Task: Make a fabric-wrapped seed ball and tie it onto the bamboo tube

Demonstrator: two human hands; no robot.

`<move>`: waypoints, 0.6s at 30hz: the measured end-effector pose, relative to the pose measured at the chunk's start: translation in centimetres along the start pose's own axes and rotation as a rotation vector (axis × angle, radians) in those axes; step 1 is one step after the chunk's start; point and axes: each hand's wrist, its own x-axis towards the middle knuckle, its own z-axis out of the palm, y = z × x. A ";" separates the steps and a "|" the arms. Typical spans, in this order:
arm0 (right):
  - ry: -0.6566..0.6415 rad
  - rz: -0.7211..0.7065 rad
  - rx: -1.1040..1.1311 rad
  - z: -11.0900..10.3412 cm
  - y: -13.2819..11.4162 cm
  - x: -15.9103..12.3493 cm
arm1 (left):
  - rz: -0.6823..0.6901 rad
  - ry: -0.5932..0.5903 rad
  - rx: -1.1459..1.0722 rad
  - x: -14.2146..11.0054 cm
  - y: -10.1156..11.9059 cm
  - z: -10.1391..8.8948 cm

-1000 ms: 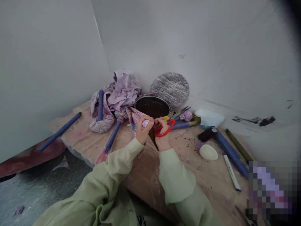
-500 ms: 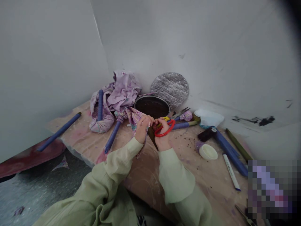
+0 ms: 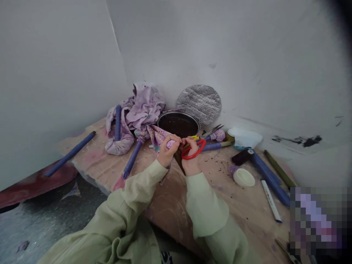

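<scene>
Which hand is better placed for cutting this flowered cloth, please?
Probably the right hand: its fingers sit in the loops of the red-handled scissors. The left hand is already pinching the flowered cloth, so it seems better kept there.

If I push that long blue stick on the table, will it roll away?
The blue stick looks round and thin, so it would probably roll if pushed. It lies very straight on the paper-covered table, so it's probably stiff, not floppy.
</scene>
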 end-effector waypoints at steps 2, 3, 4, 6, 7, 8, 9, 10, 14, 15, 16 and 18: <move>0.007 0.007 0.029 0.1 -0.1 -0.1 | -0.026 0.002 0.016 -0.1 0.0 -0.1; 0.008 0.010 0.042 0.1 -0.2 -0.1 | -0.044 0.010 0.024 -0.1 0.0 -0.1; 0.009 0.014 0.053 0.2 -0.2 -0.2 | -0.059 0.019 0.034 -0.1 0.1 -0.1; 0.007 0.025 0.070 0.2 -0.3 -0.3 | -0.070 0.027 0.054 -0.1 0.2 -0.1; 0.005 0.029 0.075 0.3 -0.3 -0.4 | -0.066 0.026 0.058 -0.1 0.3 -0.2; 0.005 0.031 0.076 0.3 -0.3 -0.4 | -0.060 0.020 0.055 0.0 0.3 -0.2; 0.005 0.032 0.074 0.3 -0.3 -0.5 | -0.053 0.009 0.047 0.0 0.3 -0.2; 0.006 0.029 0.068 0.3 -0.3 -0.5 | -0.046 -0.007 0.032 0.1 0.4 -0.2; 0.010 0.014 0.030 0.2 -0.3 -0.4 | -0.016 -0.068 -0.024 0.2 0.3 -0.3; 0.007 0.011 0.020 0.2 -0.2 -0.4 | -0.010 -0.076 -0.027 0.2 0.2 -0.4; 0.003 0.009 0.010 0.2 -0.2 -0.4 | -0.005 -0.081 -0.029 0.2 0.2 -0.4; -0.013 0.007 -0.011 0.1 -0.2 -0.3 | 0.001 -0.090 -0.035 0.3 0.2 -0.6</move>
